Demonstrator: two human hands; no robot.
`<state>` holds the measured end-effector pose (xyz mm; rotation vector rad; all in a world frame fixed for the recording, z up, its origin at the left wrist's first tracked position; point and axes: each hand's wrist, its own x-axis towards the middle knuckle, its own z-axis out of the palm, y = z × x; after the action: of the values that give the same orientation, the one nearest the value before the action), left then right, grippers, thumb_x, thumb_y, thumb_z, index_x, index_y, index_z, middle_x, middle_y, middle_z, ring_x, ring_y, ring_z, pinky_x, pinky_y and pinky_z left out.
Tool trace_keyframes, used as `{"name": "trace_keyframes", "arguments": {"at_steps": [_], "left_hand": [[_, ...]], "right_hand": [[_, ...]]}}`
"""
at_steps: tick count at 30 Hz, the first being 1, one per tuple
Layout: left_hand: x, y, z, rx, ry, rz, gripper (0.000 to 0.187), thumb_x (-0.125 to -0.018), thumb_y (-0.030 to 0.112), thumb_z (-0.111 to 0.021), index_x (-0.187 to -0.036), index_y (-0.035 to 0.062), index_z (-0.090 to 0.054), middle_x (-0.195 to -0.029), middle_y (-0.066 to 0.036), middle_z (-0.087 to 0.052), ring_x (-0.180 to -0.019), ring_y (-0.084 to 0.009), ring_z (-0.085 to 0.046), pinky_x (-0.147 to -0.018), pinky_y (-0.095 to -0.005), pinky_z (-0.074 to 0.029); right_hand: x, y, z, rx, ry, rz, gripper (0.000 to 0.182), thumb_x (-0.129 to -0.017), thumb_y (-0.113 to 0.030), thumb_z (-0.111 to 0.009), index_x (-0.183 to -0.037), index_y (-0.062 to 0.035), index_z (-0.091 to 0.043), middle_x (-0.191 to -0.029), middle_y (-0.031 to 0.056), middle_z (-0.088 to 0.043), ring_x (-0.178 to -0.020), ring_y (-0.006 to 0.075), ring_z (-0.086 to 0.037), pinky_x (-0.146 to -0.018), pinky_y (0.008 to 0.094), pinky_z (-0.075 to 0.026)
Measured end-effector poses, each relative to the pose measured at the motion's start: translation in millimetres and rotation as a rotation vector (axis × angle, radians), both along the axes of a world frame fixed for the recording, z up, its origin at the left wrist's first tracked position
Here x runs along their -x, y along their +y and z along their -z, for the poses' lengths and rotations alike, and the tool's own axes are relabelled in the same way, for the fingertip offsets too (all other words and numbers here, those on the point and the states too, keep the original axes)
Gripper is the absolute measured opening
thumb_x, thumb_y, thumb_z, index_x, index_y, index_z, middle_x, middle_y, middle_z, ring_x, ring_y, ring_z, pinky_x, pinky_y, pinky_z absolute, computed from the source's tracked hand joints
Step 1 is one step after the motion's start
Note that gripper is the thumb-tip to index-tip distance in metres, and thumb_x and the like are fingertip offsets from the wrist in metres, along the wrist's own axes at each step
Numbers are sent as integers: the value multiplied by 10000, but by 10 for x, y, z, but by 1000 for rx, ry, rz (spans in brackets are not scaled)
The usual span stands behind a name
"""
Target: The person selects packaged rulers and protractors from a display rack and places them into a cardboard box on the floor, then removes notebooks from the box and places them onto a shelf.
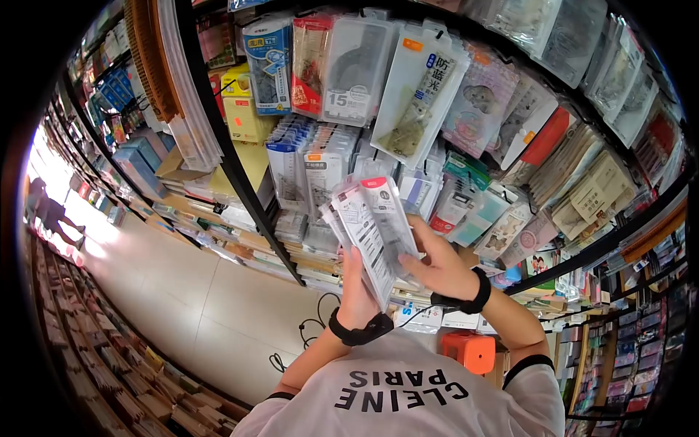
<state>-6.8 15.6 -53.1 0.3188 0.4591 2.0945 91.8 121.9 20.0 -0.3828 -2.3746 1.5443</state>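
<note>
In front of my chest are several slim packages. One turns a white printed side (pixel 359 231) towards me; beside it a clear package with a red-pink top label (pixel 376 183) leans at an angle. My left hand (pixel 357 297) is closed round the lower left edge of the packages. My right hand (pixel 440 266) grips their right side, thumb across the front of the clear one. What lies inside them is too small to make out. Just beyond hang packets on the rack, among them a white-and-orange-tagged pack (pixel 325 164). Both wrists wear black bands.
Hanging packs fill the rack ahead, including a blue pack (pixel 267 62) and a large clear one (pixel 422 95). A black rack post (pixel 244 178) stands left of my hands. An orange box (pixel 468 352) sits by my right elbow. Tiled floor (pixel 178 291) runs to the left.
</note>
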Motion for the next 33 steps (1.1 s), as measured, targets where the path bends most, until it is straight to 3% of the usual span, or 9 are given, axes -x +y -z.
{"name": "trace_keyframes", "arguments": {"at_steps": [5,9,12,17,22,24,29,30,33], "left_hand": [[153,-161,-42,108,98,124,533,-802,110,-550,-1296,-3,-386,-1166,-162,-530,-1046,-271,-567,-898,-389,-475],[143,-180,-114,13,5,246,579,-737,65,-529,-1290,-25,-383,-1152,-172,-538,-1052,-294,-564,-914,-400,-464],[121,-139,-71,52,20,274,589,-731,66,-529,-1293,-28,-379,-1161,-172,-534,-1059,-300,-559,-922,-409,-457],[113,-133,-4,34,55,465,609,-712,61,-527,-1297,-26,-380,-1159,-169,-533,-1056,-298,-557,-923,-404,-450],[131,-197,73,60,28,477,610,-717,96,-534,-1297,-32,-396,-1215,-199,-527,-1117,-332,-536,-937,-438,-444],[31,-93,28,62,21,439,766,-641,242,-550,-1315,-69,-361,-1087,-226,-556,-995,-356,-567,-869,-432,-459],[-85,47,-20,-23,137,463,912,-593,286,-555,-1371,-92,-266,-1019,-231,-547,-879,-324,-567,-759,-400,-481],[-154,-16,-117,20,95,403,904,-590,281,-553,-1370,-81,-275,-1073,-246,-542,-875,-328,-567,-754,-406,-486],[-37,24,17,-25,215,511,877,-587,269,-542,-1371,-36,-293,-1271,-266,-454,-871,-336,-567,-746,-429,-496]], "right_hand": [[-107,444,57,-20,162,36,470,-886,-51,-546,-1313,-15,-353,-1078,102,-589,-948,156,-583,-808,269,-451],[-130,300,-80,-153,83,232,585,-869,-95,-582,-1366,-18,-282,-1139,146,-525,-995,247,-559,-886,328,-415],[-70,354,19,-532,175,48,677,-860,-154,-606,-1407,-28,-227,-1202,187,-447,-1048,294,-496,-920,366,-381],[-85,135,-268,-505,-58,132,965,-703,-368,-751,-1437,-57,-208,-1040,205,-405,-936,338,-462,-840,372,-407],[-182,117,-298,-732,0,186,899,-649,-344,-757,-1418,-151,-334,-1150,216,-389,-1031,368,-484,-877,360,-434],[-293,291,-348,-960,281,243,885,-648,-323,-759,-1395,-84,-348,-1240,257,-350,-1099,378,-450,-957,399,-368],[-655,691,-1654,-1172,745,989,821,-694,-222,-719,-1383,-3,-329,-1300,179,-427,-1147,315,-429,-989,393,-324],[-745,894,-1898,-1414,772,1148,812,-699,-194,-726,-1388,-23,-333,-1245,157,-438,-1118,290,-449,-955,375,-364],[-985,1362,-2525,-1306,784,1258,764,-717,-304,-749,-1377,-139,-402,-1231,194,-403,-1124,343,-435,-922,413,-402]]}}
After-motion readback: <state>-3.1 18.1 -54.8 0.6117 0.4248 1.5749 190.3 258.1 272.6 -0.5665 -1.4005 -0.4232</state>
